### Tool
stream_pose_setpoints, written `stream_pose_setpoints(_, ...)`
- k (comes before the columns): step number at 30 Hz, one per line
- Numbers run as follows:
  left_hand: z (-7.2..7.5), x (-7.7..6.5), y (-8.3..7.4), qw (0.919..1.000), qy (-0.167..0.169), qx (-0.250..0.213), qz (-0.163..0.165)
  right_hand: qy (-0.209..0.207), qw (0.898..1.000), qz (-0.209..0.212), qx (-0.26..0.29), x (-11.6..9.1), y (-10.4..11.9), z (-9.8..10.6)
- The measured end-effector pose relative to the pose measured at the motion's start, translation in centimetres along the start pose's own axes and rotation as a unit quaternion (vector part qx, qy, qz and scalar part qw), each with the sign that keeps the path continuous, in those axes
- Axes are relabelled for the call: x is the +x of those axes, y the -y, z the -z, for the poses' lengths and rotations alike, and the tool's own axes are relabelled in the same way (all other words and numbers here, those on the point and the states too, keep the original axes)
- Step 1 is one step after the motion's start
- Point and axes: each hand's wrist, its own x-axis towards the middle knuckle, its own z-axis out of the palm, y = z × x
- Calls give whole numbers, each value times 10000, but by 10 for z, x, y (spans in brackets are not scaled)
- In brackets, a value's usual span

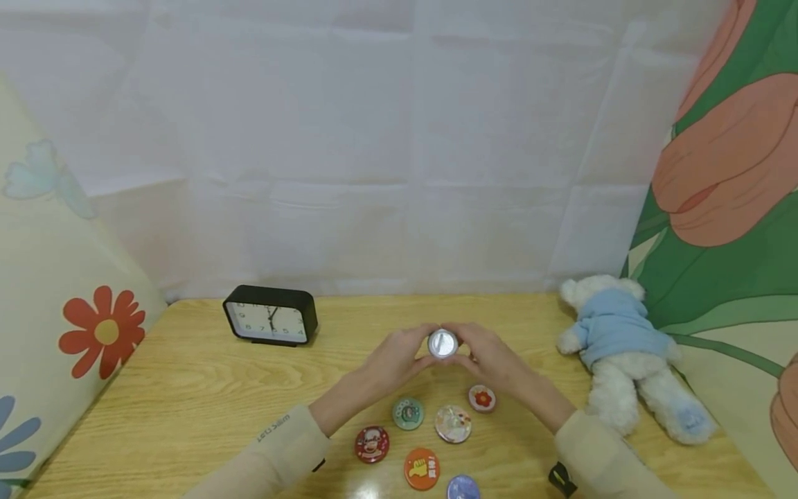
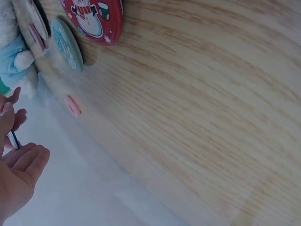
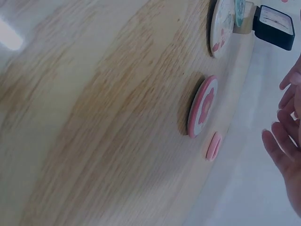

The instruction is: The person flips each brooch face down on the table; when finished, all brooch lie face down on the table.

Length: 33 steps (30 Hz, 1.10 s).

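Up over the far middle of the table, both hands hold one small round silver-faced disc (image 1: 442, 344) with a thin line across its face. My left hand (image 1: 394, 357) pinches its left edge between thumb and fingers, and my right hand (image 1: 489, 355) pinches the right edge. The left wrist view catches the disc edge-on as a thin dark rim (image 2: 14, 140) between the fingers. Nearest below the hands lie a red-flower badge (image 1: 482, 398), a green badge (image 1: 408, 414) and a pale patterned badge (image 1: 453, 424), all face up. A small pink piece (image 3: 214, 146) lies on the wood beyond them.
Closer to me are a red snowman badge (image 1: 372, 444), an orange thumbs-up badge (image 1: 422, 469) and a purple badge (image 1: 463, 488). A black clock (image 1: 271, 315) stands at back left. On the right lies a white teddy bear (image 1: 623, 353) in blue. A small black object (image 1: 562, 478) sits by the right sleeve.
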Motion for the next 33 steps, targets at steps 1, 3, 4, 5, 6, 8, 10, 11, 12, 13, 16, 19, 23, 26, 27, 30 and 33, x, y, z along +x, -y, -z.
stream_pose_setpoints(1,-1,0,0,10000,58,-6,10,3,9998,85,-168,-1,0,0)
stream_pose_setpoints(3,-3,-1,1,9998,165,-54,60,8,9980,255,-577,-2,-1,0)
stream_pose_setpoints(4,-5,-1,1,9997,216,-87,98,12,9964,334,-783,-3,-2,0)
stream_pose_setpoints(5,-6,-2,1,9996,253,-103,116,23,9946,392,-958,-3,-2,-1)
stream_pose_setpoints(6,-8,-3,1,9994,297,-112,146,35,9930,442,-1095,-4,-2,-1)
stream_pose_setpoints(8,-12,-4,1,9987,426,-140,224,79,9907,490,-1263,-7,-3,-3)
stream_pose_setpoints(10,-15,-5,1,9983,507,-157,256,132,9902,459,-1314,-10,-3,-4)
stream_pose_setpoints(11,-17,-6,2,9982,532,-156,244,166,9906,404,-1293,-11,-4,-5)
stream_pose_setpoints(12,-19,-6,2,9980,559,-154,245,213,9911,349,-1267,-13,-4,-6)
stream_pose_setpoints(13,-21,-7,3,9979,588,-139,231,270,9916,289,-1230,-14,-4,-7)
stream_pose_setpoints(16,-24,-9,4,9977,640,-68,194,431,9929,130,-1101,-17,-5,-11)
stream_pose_setpoints(19,-28,-11,7,9971,711,-27,257,531,9938,60,-976,-19,-6,-16)
stream_pose_setpoints(23,-35,-14,13,9955,859,46,400,662,9933,-18,-948,-21,-8,-24)
stream_pose_setpoints(26,-39,-16,16,9938,993,144,475,832,9913,-157,-1010,-23,-7,-29)
stream_pose_setpoints(27,-39,-17,16,9934,1027,179,486,884,9906,-202,-1026,-23,-7,-30)
stream_pose_setpoints(30,-40,-18,17,9929,1067,236,477,931,9904,-299,-975,-24,-6,-33)
stream_pose_setpoints(33,-40,-18,17,9925,1089,303,467,931,9904,-323,-966,-24,-6,-34)
